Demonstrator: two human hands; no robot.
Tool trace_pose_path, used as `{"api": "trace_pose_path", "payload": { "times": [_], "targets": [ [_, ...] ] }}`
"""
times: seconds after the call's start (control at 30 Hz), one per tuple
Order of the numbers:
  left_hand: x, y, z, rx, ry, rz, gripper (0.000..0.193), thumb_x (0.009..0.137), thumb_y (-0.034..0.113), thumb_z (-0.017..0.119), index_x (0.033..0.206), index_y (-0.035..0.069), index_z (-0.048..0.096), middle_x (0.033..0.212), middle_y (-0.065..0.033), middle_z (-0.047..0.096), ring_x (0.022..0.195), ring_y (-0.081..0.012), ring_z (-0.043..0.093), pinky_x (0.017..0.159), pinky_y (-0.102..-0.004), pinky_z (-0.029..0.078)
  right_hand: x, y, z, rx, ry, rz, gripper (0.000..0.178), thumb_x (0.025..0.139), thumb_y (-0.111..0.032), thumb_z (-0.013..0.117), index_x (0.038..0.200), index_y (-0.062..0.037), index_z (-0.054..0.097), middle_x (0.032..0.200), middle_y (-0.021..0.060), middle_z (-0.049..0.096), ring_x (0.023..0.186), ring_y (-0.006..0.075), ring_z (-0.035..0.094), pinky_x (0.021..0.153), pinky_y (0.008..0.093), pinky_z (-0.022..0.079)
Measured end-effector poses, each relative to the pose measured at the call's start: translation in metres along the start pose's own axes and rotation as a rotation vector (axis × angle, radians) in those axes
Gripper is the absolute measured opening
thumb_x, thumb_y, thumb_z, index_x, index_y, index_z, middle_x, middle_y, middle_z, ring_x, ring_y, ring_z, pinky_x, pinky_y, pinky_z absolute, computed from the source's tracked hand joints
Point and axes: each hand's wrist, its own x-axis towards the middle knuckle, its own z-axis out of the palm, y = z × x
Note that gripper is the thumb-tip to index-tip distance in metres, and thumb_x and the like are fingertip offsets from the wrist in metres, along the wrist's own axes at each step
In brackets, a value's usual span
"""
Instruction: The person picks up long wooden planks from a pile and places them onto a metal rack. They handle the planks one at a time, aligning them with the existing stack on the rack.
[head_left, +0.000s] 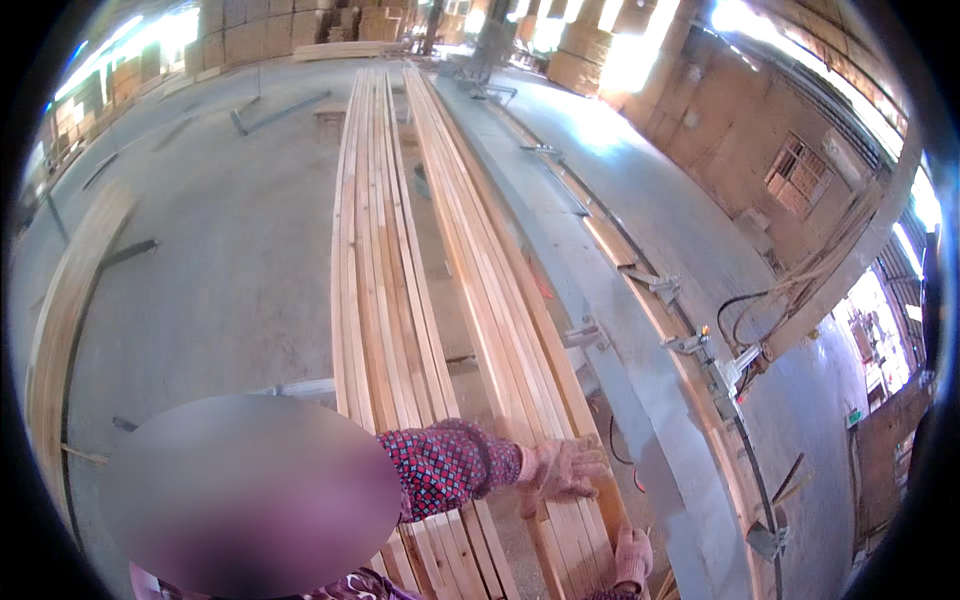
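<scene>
Resting across the near part of the right row (505, 320) of wood strips, the left hand (565, 468) is gloved, its fingers stretched toward the right edge and apparently not clenched. The right hand (632, 556), also gloved, is nearer and touches the right edge of the outer board (607, 508); its fingers look curled, but whether they grasp the board I cannot tell.

The left row (375, 250) lies just beside, with a gap between, both running lengthwise from near to far. As far as arrangement goes, the strips look already gathered side by side in both rows; with both hands at the right row's edge, handling there seems unfinished. How much is left cannot be judged. Farther right stands a grey bench (655, 430) with clamps (655, 283) along its right side.
</scene>
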Motion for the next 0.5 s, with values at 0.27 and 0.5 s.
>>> {"api": "trace_pose_path", "payload": {
  "times": [0.27, 0.5],
  "targets": [
    [0.003, -0.001, 0.013, -0.056, 0.001, 0.003, 0.118, 0.050, 0.072, 0.079, 0.147, 0.017, 0.039, 0.152, -0.0196, 0.034, 0.142, -0.0407, 0.030, 0.120, -0.0580, 0.016, -0.073, -0.043, -0.008, -0.110, 0.201, -0.056, 0.053, 0.099, -0.056, 0.045, 0.101, -0.0100, 0.072, 0.097, 0.0192, 0.072, 0.093, 0.0393, 0.067, 0.090, 0.0467, 0.052],
    [0.014, 0.000, 0.023, -0.005, -0.035, -0.023, 0.118, 0.053, 0.069, 0.079, 0.149, 0.017, 0.037, 0.156, -0.0197, 0.031, 0.146, -0.0417, 0.025, 0.120, -0.0582, 0.016, -0.070, -0.042, 0.001, -0.125, 0.275, 0.081, 0.050, 0.096, -0.054, 0.050, 0.087, -0.0078, 0.068, 0.093, 0.0182, 0.069, 0.090, 0.0391, 0.066, 0.080, 0.0495, 0.051]
  ]
}}
